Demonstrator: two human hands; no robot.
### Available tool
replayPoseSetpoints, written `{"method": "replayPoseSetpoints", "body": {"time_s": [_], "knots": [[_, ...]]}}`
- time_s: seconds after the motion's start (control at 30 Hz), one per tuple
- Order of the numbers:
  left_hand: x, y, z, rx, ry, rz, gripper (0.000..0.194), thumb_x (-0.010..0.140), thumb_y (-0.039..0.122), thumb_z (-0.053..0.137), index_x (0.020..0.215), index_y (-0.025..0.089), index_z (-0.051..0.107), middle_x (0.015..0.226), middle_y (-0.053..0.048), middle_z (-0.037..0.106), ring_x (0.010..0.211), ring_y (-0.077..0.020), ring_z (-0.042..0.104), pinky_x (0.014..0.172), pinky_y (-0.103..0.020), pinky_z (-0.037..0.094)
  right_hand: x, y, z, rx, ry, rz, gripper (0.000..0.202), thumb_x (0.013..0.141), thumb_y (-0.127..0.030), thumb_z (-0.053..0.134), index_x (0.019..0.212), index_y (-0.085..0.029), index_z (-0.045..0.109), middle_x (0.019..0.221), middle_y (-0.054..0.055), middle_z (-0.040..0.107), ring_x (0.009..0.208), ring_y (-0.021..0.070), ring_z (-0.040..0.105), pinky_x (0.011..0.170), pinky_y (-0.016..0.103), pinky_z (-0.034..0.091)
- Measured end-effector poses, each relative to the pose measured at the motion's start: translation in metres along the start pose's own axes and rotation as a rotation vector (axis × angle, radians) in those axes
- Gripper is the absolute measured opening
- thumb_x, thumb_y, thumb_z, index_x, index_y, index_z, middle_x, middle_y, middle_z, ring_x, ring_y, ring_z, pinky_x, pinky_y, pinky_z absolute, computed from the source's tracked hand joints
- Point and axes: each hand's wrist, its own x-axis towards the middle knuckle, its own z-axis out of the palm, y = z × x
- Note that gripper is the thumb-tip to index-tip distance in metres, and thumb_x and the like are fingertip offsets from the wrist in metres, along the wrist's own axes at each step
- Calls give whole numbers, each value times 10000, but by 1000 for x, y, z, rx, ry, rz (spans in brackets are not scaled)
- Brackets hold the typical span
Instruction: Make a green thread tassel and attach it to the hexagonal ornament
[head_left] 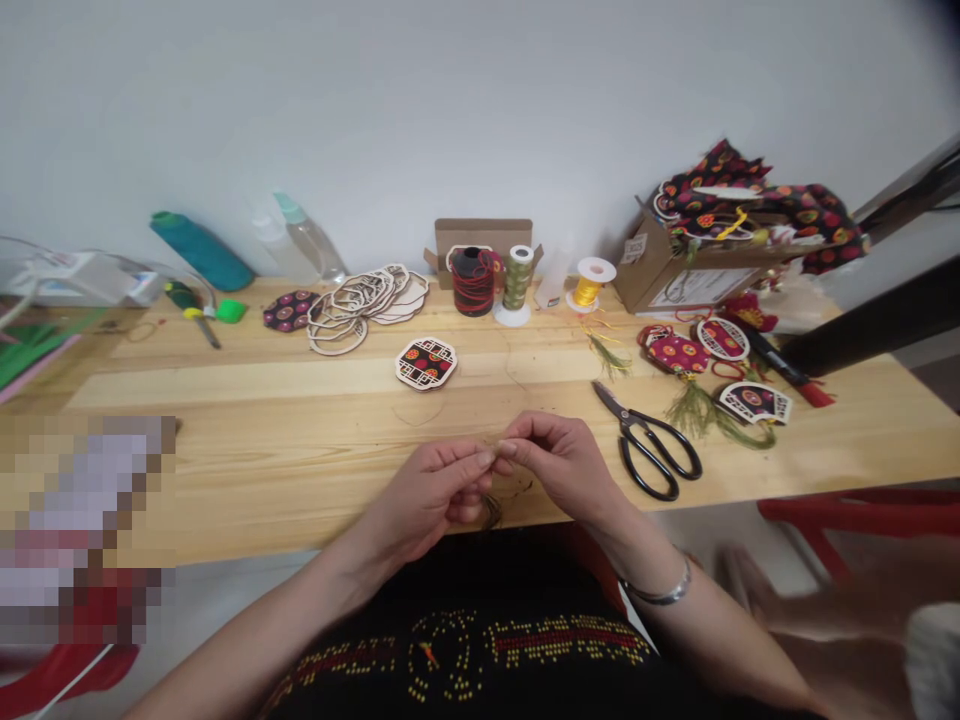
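Both hands meet above the table's front edge, their thumbs and forefingers pinched together at one spot. My left hand (450, 485) has its fingers curled, and dark olive threads (492, 510) hang just below the fingertips. My right hand (551, 455) is closed in a pinch against the left fingertips; what lies between them is too small to name for certain. Beyond the hands a patterned fabric piece with a pale cut-out frame (426, 363) lies flat. Black-handled scissors (649, 440) rest to the right of my right hand, blades pointing away.
On the wooden table (300, 440), pale frames (367, 305) are piled at the back left. Red-and-black (473, 285), green (517, 280) and yellow spools (587, 287) stand near the wall. Tasselled ornaments (675, 350) and a cardboard box (675, 270) are at right.
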Motion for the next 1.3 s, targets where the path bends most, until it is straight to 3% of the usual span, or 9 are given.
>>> {"method": "replayPoseSetpoints", "body": {"time_s": [0.23,0.3,0.4,0.53,0.67,0.87,1.07,1.2,1.3], "knots": [[0,2,4,64,54,33,195,723,336,691,749,150,743,540,41,413,465,-44,281,406,-174,207,3,4,-3,-151,67,-132,122,769,-241,628,667,-174,618,616,-10,617,599,110,551,602,257,447],[1,2,3,89,95,58,207,719,345,692,747,147,745,517,52,379,456,-45,265,396,-172,209,1,5,-14,-347,164,-251,116,810,-246,593,735,-175,646,710,26,653,684,140,587,663,286,470],[0,2,0,114,149,78,210,719,345,691,751,146,748,497,63,350,445,-46,238,385,-174,203,-10,4,-43,-832,348,-393,175,860,-240,526,900,-147,670,889,107,678,868,216,595,809,372,466],[0,2,-3,117,209,73,223,707,354,700,759,143,749,493,69,330,444,-46,241,388,-169,202,-36,3,-81,-1429,394,-256,260,852,-201,471,988,-76,654,930,163,668,879,294,565,803,434,466],[2,0,-4,106,236,72,240,693,363,709,783,144,745,507,74,328,443,-47,255,387,-167,209,-54,10,-98,-1641,340,-126,279,853,-235,442,977,-76,635,849,159,659,801,295,578,738,421,482],[4,0,-5,90,279,62,197,692,329,710,770,151,746,479,82,297,421,-44,252,379,-180,201,-54,25,-101,-1657,337,-61,326,798,-135,414,1064,-52,583,894,184,645,844,295,594,753,402,492],[0,1,-7,80,310,68,219,694,339,718,789,144,749,503,82,295,440,-35,250,392,-167,199,-56,14,-104,-1566,426,-37,332,767,-153,474,1057,-47,596,966,208,617,867,324,607,757,444,509],[-1,1,-8,65,308,72,230,700,353,717,801,149,750,506,85,292,445,-30,233,403,-160,192,-57,3,-94,-1128,514,-67,309,763,-316,567,1007,-131,610,960,151,618,794,265,616,705,418,518],[1,2,-8,73,306,83,217,708,346,707,803,155,751,504,75,328,446,-32,241,405,-162,186,-55,-3,-72,-580,329,-8,266,719,-384,643,875,-174,593,795,63,615,678,176,580,616,319,503]]}}
